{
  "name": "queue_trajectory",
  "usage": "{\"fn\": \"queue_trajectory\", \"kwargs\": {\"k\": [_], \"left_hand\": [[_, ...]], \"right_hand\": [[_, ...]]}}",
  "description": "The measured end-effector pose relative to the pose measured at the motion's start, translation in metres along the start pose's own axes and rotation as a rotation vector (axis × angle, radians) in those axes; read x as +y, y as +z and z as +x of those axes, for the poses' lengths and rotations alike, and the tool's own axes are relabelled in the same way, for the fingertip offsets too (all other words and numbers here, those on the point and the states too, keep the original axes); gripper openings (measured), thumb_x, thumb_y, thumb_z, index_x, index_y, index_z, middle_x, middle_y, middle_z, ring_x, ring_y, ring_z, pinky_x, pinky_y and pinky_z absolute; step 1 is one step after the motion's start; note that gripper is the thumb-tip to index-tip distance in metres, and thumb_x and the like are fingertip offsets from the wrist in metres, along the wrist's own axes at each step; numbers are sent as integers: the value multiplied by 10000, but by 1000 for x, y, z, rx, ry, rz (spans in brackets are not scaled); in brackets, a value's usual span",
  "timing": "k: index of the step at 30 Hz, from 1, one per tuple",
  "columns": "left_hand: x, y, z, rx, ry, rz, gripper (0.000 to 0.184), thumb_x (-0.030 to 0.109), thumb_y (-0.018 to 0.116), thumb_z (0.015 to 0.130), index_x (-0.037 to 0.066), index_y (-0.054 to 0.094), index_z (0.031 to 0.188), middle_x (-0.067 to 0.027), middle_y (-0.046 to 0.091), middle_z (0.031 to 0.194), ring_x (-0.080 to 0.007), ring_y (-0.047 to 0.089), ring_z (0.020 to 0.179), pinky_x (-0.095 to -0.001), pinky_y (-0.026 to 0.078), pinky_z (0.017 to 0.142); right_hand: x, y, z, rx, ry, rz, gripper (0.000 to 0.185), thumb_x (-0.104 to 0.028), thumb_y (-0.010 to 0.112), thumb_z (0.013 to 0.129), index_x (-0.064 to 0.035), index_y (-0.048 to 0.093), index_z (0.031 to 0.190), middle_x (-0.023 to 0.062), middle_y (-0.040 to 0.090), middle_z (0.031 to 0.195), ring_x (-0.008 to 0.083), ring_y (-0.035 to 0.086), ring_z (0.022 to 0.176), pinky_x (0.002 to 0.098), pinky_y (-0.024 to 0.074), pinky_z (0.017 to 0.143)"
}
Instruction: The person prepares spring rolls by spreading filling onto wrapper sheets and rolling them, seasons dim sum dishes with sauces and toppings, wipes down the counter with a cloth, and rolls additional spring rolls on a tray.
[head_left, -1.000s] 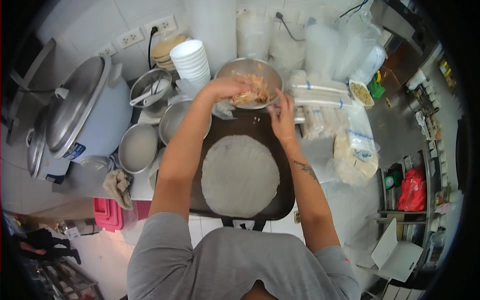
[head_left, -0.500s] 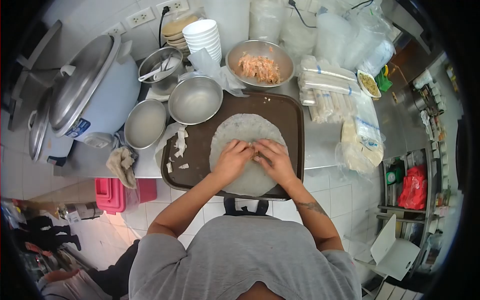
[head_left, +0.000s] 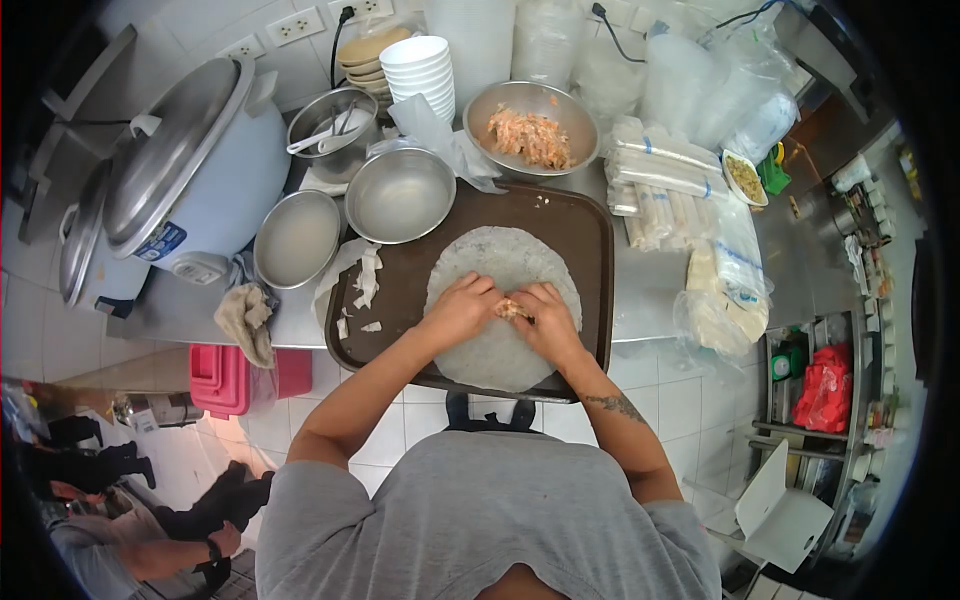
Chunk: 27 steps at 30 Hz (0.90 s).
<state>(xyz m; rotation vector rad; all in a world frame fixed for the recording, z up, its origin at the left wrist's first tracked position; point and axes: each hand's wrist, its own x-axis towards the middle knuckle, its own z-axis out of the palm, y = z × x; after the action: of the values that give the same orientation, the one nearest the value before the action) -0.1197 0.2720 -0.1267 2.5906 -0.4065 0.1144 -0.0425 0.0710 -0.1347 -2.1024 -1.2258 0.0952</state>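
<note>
A round, pale translucent wrapper (head_left: 490, 365) lies flat on the brown tray (head_left: 597, 250). Over its middle, my left hand (head_left: 464, 312) and my right hand (head_left: 546, 318) meet almost fingertip to fingertip. Between them shows a small lump of orange-and-white filling (head_left: 511, 309), with the fingers of both hands closed around its sides. Whether the wrapper has more than one layer cannot be made out. Behind the tray, a steel bowl (head_left: 584, 130) holds a heap of similar shredded filling.
Torn white strips (head_left: 367, 278) lie on the tray's left. Steel bowls (head_left: 297, 238) and a large rice cooker (head_left: 235, 165) stand to the left. Packs in clear plastic (head_left: 660, 165) are stacked at right. Another person's arm (head_left: 175, 556) shows at lower left.
The filling between my hands is more visible, with my fingertips slightly further apart. At lower left, the other person's forearm has come into view.
</note>
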Motion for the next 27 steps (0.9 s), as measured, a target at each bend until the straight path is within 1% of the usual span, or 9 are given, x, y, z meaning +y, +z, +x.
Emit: {"fn": "queue_trajectory", "kwargs": {"k": [1, 3, 6, 9, 12, 16, 22, 24, 27], "left_hand": [[-2, -2, -4, 13, -7, -46, 424, 93, 741, 762, 44, 618, 1165, -108, 551, 1119, -308, 529, 1083, -400, 454, 937], [-3, -12, -13, 38, -18, -137, 407, 88, 735, 765, 44, 628, 1155, -95, 558, 1109, -304, 526, 1076, -394, 454, 932], [0, -18, -20, 208, -26, -137, 296, 102, 700, 796, 66, 663, 1087, -90, 561, 1041, -295, 523, 1041, -394, 451, 926], [-6, -13, -23, 44, -121, -147, 412, 130, 739, 767, 87, 651, 1167, -104, 539, 1100, -293, 509, 1085, -400, 434, 961], [-6, -26, -33, 92, -98, -89, 421, 130, 747, 759, 82, 652, 1167, -101, 541, 1094, -287, 509, 1079, -398, 444, 942], [9, -34, -34, 239, -114, -76, 274, 76, 718, 779, 70, 665, 1048, -90, 570, 1007, -288, 542, 1007, -390, 472, 874], [1, -3, -23, 247, -76, -99, 173, 61, 704, 795, 53, 647, 958, -89, 583, 968, -295, 567, 963, -397, 482, 840], [0, -10, -27, 283, -79, -211, 167, 63, 689, 792, 50, 638, 951, -83, 570, 950, -294, 555, 951, -400, 472, 844], [16, -22, -19, 464, -123, -163, 142, 53, 684, 790, 53, 638, 924, -82, 561, 926, -304, 556, 932, -410, 476, 829]], "right_hand": [[0, 0, -1, -45, 20, 8, 520, -123, 782, 716, -43, 625, 1205, 159, 588, 1203, 353, 518, 1136, 431, 442, 979], [-13, -6, -6, 107, 59, -48, 465, -96, 766, 721, -43, 653, 1169, 137, 611, 1162, 329, 544, 1101, 408, 456, 965], [-6, -14, -8, 109, 32, -9, 393, -81, 749, 737, -33, 678, 1120, 114, 634, 1098, 307, 573, 1042, 387, 474, 931], [8, -17, -12, 54, 8, 3, 408, -111, 757, 746, -39, 673, 1138, 109, 634, 1089, 306, 580, 1022, 389, 481, 919], [0, -30, -13, 18, 109, 13, 401, -134, 768, 749, -53, 680, 1131, 106, 635, 1090, 299, 583, 1021, 388, 484, 915], [-10, -33, -5, 197, 84, 110, 310, -99, 764, 746, -51, 708, 1047, 96, 649, 1053, 278, 600, 978, 366, 500, 873], [10, -10, -11, 143, 4, 70, 288, -74, 754, 757, -50, 711, 1041, 94, 658, 1041, 280, 624, 952, 347, 525, 822], [12, -15, -13, 139, 90, 139, 270, -60, 741, 765, -55, 713, 1033, 92, 660, 1040, 275, 621, 957, 356, 517, 833], [-7, -19, 0, 266, 96, 98, 250, -48, 751, 755, -48, 718, 1003, 101, 664, 1037, 286, 621, 937, 372, 518, 823]]}}
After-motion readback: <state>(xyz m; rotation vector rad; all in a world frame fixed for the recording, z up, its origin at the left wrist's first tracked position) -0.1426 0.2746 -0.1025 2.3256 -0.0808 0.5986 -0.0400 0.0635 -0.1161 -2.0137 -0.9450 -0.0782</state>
